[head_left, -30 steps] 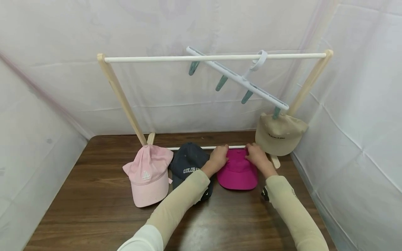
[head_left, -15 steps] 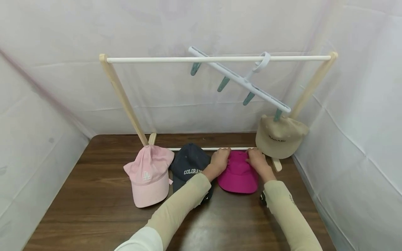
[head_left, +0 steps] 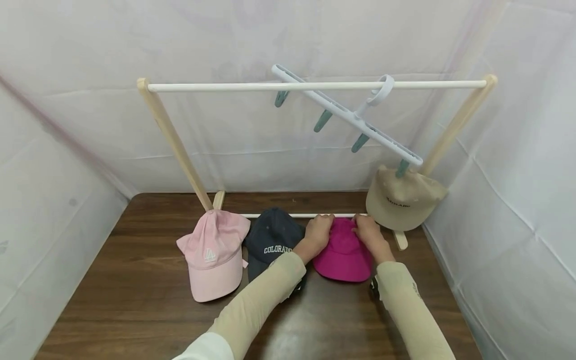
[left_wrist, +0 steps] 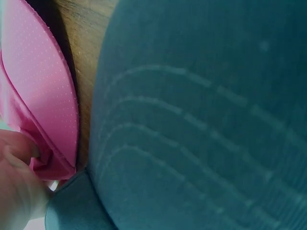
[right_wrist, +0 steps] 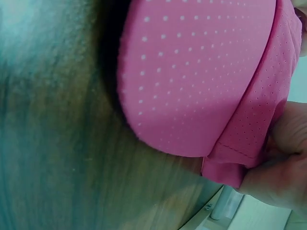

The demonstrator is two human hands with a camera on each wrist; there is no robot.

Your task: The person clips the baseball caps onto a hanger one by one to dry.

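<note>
The magenta cap [head_left: 343, 255] lay in front of the lower bar of the rack [head_left: 216, 87], its crown toward that bar and its brim pointing away from the rack, over the desk [head_left: 126, 300]. Both hands were grasping it: the left hand [head_left: 318, 234] pinched one side of the crown and the right hand [head_left: 369, 234] the opposite side, each close to the rack's lower bar.

As for progress, one cap of the four in sight looked done. The beige cap [head_left: 405, 205] hung near the right end of the rack, held by the end clip of the white hanger [head_left: 389, 142], whose hook sat over the rack's upper bar. Whether its lower edge touched anything could not be told.

The remaining three were not yet clipped. Besides the magenta cap, the pink cap [head_left: 214, 275] lay before the left end of the rack, and the navy cap [head_left: 272, 232] lay before the middle part of the rack, partly hidden by the left arm. The three other green clips [head_left: 322, 121] hung from the hanger below the rack's upper bar with no cap in them, so by that count most of the clipping seemed left to do.
</note>
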